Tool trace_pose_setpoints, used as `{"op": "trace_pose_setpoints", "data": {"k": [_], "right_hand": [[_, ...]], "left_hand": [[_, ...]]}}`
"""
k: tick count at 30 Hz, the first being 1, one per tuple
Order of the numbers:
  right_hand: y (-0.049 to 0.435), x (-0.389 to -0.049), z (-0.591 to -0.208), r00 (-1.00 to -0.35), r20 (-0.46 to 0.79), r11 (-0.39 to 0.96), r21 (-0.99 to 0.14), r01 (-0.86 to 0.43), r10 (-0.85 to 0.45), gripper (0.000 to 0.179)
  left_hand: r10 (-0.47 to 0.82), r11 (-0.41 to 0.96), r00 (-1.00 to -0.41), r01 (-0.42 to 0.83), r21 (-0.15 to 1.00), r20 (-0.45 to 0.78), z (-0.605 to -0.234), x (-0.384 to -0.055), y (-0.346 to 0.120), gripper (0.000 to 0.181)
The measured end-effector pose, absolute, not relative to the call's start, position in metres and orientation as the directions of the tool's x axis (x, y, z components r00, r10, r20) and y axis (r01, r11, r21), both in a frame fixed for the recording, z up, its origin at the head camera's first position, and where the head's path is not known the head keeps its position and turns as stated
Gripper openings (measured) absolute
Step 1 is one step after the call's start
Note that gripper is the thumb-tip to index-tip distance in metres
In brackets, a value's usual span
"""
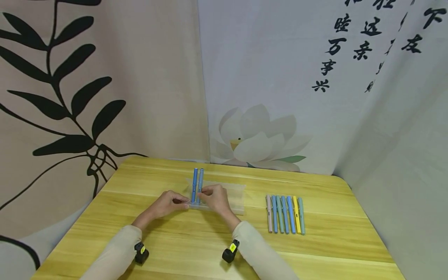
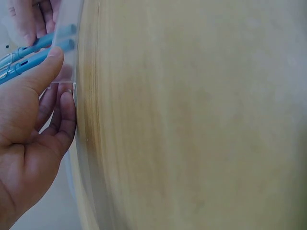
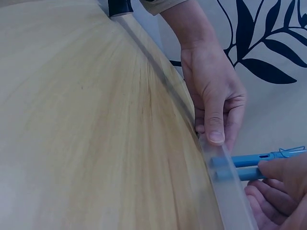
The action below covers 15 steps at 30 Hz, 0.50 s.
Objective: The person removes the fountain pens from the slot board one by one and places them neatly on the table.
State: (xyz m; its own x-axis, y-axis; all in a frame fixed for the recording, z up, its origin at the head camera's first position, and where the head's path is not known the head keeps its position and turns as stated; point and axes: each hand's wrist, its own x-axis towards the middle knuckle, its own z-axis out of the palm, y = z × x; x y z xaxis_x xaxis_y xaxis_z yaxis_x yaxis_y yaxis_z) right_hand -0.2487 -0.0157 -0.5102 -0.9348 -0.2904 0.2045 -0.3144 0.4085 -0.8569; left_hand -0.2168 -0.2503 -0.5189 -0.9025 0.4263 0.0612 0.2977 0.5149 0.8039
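Note:
Two blue pens stand side by side in a clear plastic holder [image 1: 235,199], their lower ends showing through its frosted edge strip [image 3: 225,191]. My left hand [image 1: 171,204] grips the holder's left end between thumb and fingers, beside the left blue pen [image 1: 194,186]. The right blue pen [image 1: 201,179] is pinched near its lower part by the thumb and fingers of my right hand [image 1: 217,199]. In the left wrist view, the left thumb [image 2: 50,62] lies close to the nearer pen.
To the right, a row of several capped pens lies on the wooden table [image 1: 332,233]: a pinkish one [image 1: 269,214], blue and green ones, and a yellow one [image 1: 296,214]. Printed curtains [image 1: 168,77] hang behind the table. Both wrists wear small black cameras.

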Motion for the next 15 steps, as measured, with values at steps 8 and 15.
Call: {"op": "trace_pose_setpoints", "data": {"k": [8, 15], "right_hand": [[-0.0163, -0.2493, -0.5115, -0.935, 0.206, 0.412, -0.855, -0.316, -0.289, 0.016], [-0.0164, -0.2488, -0.5091, -0.932, 0.225, 0.41, -0.85, -0.33, -0.285, 0.015]], "left_hand": [[0.425, 0.52, -0.903, 0.3, 0.8, 0.063, -0.5194, -0.218, -0.2506, 0.028], [0.435, 0.508, -0.898, 0.309, 0.804, 0.071, -0.5197, -0.2179, -0.251, 0.027]]}}
